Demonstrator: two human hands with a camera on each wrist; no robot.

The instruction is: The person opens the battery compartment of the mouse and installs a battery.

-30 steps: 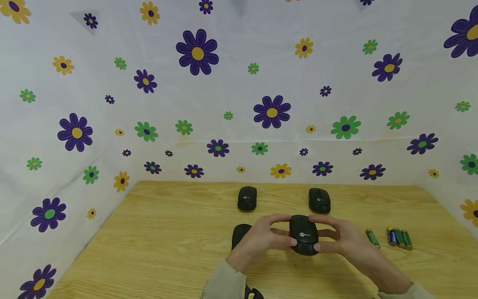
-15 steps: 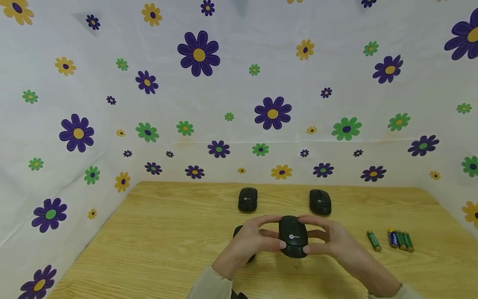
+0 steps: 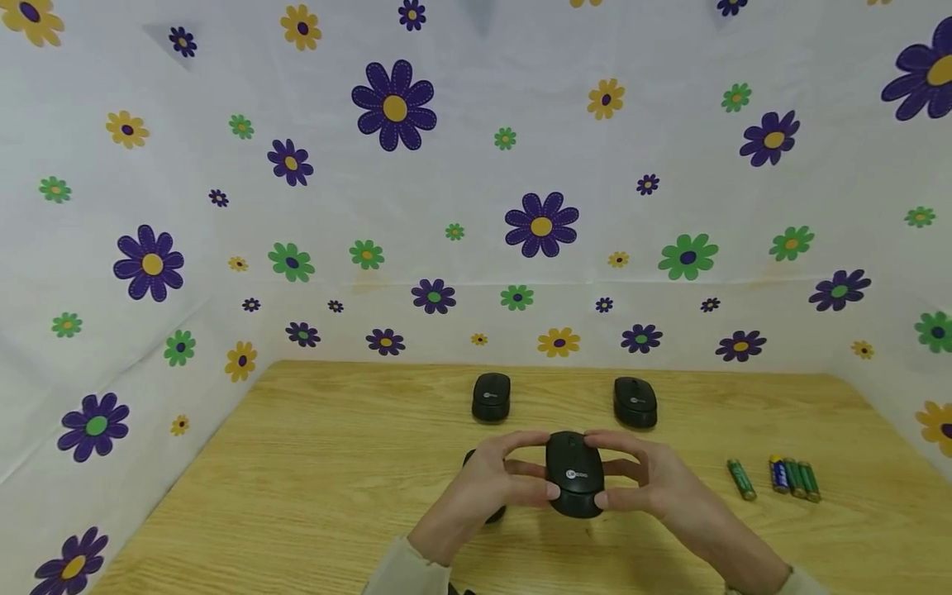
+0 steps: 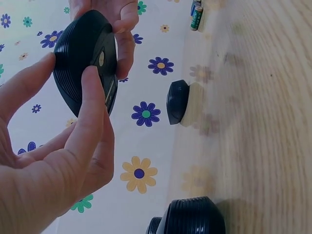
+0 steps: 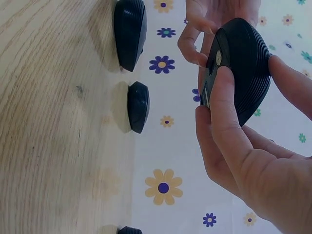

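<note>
A black computer mouse is held up above the table between both hands, its logo side facing the head camera. My left hand pinches its left edge with thumb and fingers, and my right hand pinches the right edge the same way. In the left wrist view the held mouse shows its ribbed side, apart from the table. The right wrist view gives the same mouse from the other side, with part of its underside and a round pale spot visible.
Two more black mice stand at the back, one left and one right. Another mouse is mostly hidden behind the left hand. On the right lie a lone green battery and a row of batteries. Flowered cloth walls the wooden table.
Both hands have moved left and slightly toward the body, carrying the mouse with them. The mice at the back and the batteries have stayed in place.
</note>
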